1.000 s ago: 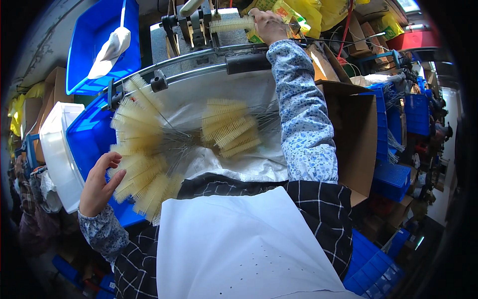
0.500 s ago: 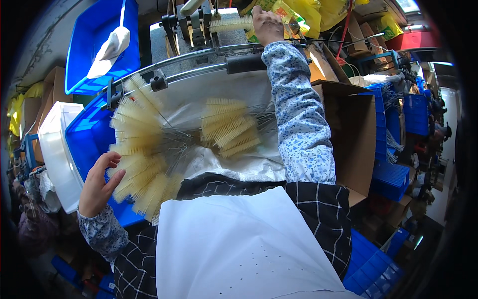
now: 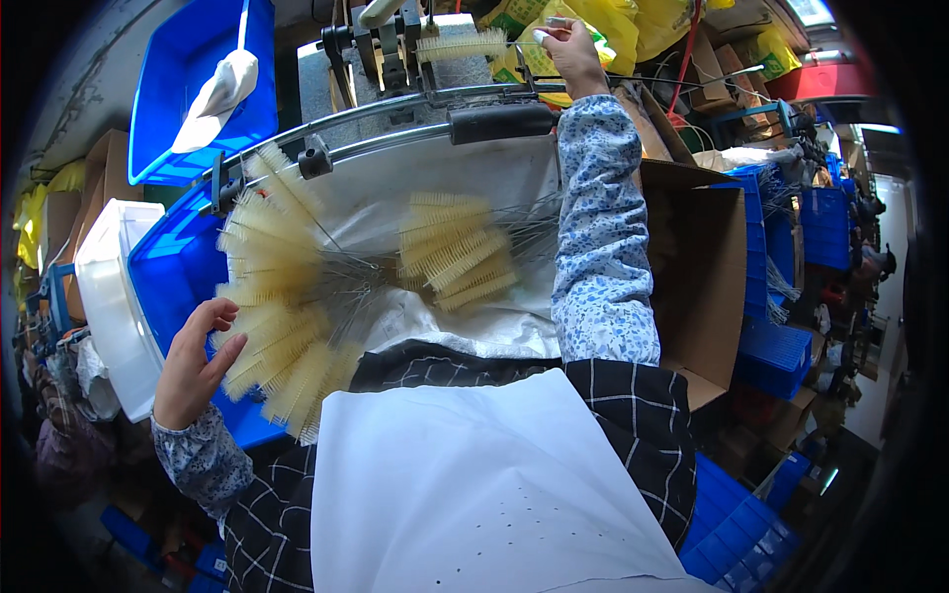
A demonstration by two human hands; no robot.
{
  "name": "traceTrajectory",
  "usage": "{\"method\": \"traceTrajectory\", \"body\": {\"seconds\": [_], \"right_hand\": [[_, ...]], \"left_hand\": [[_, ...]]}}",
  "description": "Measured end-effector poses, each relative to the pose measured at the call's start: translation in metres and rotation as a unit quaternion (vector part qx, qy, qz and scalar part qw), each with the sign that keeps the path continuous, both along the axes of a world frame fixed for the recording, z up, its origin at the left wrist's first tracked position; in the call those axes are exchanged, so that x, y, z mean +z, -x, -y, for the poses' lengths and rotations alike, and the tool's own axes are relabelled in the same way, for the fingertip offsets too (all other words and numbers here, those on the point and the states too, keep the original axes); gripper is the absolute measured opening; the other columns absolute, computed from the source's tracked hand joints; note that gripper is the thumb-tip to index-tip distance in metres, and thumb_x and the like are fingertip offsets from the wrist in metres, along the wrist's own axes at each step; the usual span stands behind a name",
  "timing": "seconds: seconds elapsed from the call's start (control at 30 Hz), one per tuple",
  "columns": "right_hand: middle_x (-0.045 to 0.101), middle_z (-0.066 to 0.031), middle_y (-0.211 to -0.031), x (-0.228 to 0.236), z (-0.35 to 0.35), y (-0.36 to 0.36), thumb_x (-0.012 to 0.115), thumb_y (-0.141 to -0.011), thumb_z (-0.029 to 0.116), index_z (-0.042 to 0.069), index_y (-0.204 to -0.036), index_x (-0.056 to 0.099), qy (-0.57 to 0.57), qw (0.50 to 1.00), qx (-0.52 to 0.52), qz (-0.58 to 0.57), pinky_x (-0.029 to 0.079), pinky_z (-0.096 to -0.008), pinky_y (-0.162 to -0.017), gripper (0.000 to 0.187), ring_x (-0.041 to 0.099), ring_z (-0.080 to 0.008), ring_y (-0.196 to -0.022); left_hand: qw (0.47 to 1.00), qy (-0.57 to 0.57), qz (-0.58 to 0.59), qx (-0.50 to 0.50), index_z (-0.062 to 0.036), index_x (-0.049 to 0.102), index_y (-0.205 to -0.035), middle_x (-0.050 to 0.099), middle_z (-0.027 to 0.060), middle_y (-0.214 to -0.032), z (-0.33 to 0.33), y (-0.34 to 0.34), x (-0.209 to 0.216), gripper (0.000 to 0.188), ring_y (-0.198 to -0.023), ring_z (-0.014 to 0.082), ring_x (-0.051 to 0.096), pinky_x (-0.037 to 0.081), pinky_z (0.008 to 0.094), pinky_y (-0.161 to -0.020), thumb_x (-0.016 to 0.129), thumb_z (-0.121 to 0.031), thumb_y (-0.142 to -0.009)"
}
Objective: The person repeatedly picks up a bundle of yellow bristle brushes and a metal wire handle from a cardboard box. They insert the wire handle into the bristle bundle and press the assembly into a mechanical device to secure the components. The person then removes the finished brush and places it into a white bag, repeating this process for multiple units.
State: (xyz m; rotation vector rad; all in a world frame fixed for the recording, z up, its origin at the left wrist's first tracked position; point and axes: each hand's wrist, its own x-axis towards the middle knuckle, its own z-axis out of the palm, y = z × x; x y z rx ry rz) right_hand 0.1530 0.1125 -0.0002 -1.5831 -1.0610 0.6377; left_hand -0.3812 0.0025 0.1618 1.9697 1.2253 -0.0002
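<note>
A pale-bristled tube brush (image 3: 463, 45) lies level at the metal machine (image 3: 390, 64) at the top. Its thin wire stem runs right to my right hand (image 3: 573, 57), whose thumb and fingers are pinched at the stem's end. My left hand (image 3: 193, 366) is open, thumb and fingers apart, beside a fanned heap of yellowish brushes (image 3: 272, 296) at the left. It appears to hold nothing. A smaller bunch of brushes (image 3: 455, 252) lies in the middle on white sheeting (image 3: 425, 321), wire stems pointing right, partly behind my right forearm.
A curved metal rail with a black roller (image 3: 501, 123) crosses in front of the machine. Blue bins (image 3: 158, 99) and a white bin (image 3: 114, 287) stand at the left. An open cardboard box (image 3: 697, 277) is right of my forearm. Yellow bags (image 3: 633, 35) lie at the back.
My right hand has moved right, from the brush's bristle end to its wire stem. The brush stays at the machine. My left hand is almost still.
</note>
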Motion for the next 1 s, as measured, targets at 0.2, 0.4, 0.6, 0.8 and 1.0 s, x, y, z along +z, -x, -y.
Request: {"method": "traceTrajectory", "body": {"seconds": [0.2, 0.4, 0.6, 0.8, 1.0], "right_hand": [[0.06, -0.0062, -0.089, 0.027, 0.04, 0.011, 0.056, -0.084, 0.025, 0.003, -0.103, 0.051, 0.069, 0.986, 0.025, 0.149, 0.044, -0.0266, -0.072, 0.03, 0.057, -0.0138, -0.084], [0.059, -0.0088, -0.092, 0.006, 0.045, 0.037, 0.057, -0.076, 0.03, 0.008, -0.107, 0.055, 0.051, 0.885, -0.059, 0.459, 0.041, -0.0379, -0.081, 0.038, 0.053, -0.0288, -0.089], [0.055, -0.0099, -0.105, -0.005, 0.035, 0.054, 0.057, -0.075, 0.029, 0.009, -0.117, 0.05, 0.08, 0.861, -0.042, 0.501, 0.036, -0.041, -0.086, 0.046, 0.051, -0.0278, -0.096], [0.056, -0.0092, -0.104, -0.01, 0.032, 0.054, 0.056, -0.076, 0.025, 0.009, -0.114, 0.052, 0.064, 0.897, -0.019, 0.436, 0.039, -0.0414, -0.083, 0.042, 0.053, -0.0275, -0.097], [0.057, -0.0079, -0.103, -0.008, 0.024, 0.081, 0.057, -0.073, 0.021, 0.009, -0.107, 0.056, 0.064, 0.889, -0.018, 0.452, 0.04, -0.0416, -0.081, 0.036, 0.054, -0.0257, -0.095]], "left_hand": [[1.0, -0.001, 0.001, -0.005, 0.0008, 0.047, -0.104, 0.053, 0.0106, -0.093, 0.0, -0.002, 0.003, 0.032, -0.087, 0.0206, 0.051, 0.04, 0.0288, -0.08, 0.061, -0.009, -0.077], [0.997, -0.022, -0.017, -0.074, -0.0003, 0.048, -0.103, 0.052, 0.0108, -0.093, -0.004, -0.025, 0.016, 0.031, -0.086, 0.0227, 0.051, 0.041, 0.0301, -0.08, 0.06, -0.008, -0.076], [0.987, -0.044, -0.041, -0.151, -0.0005, 0.048, -0.104, 0.052, 0.011, -0.094, -0.009, -0.051, 0.029, 0.032, -0.088, 0.023, 0.05, 0.04, 0.0305, -0.08, 0.06, -0.009, -0.076], [0.993, -0.043, -0.045, -0.101, -0.0008, 0.048, -0.103, 0.052, 0.012, -0.097, -0.006, -0.041, 0.017, 0.031, -0.092, 0.0261, 0.051, 0.04, 0.0321, -0.082, 0.06, -0.01, -0.076], [0.981, -0.14, -0.128, -0.035, -0.0013, 0.047, -0.106, 0.051, 0.0133, -0.102, -0.001, -0.005, -0.002, 0.034, -0.096, 0.0269, 0.05, 0.039, 0.0323, -0.084, 0.06, -0.012, -0.076]]}}
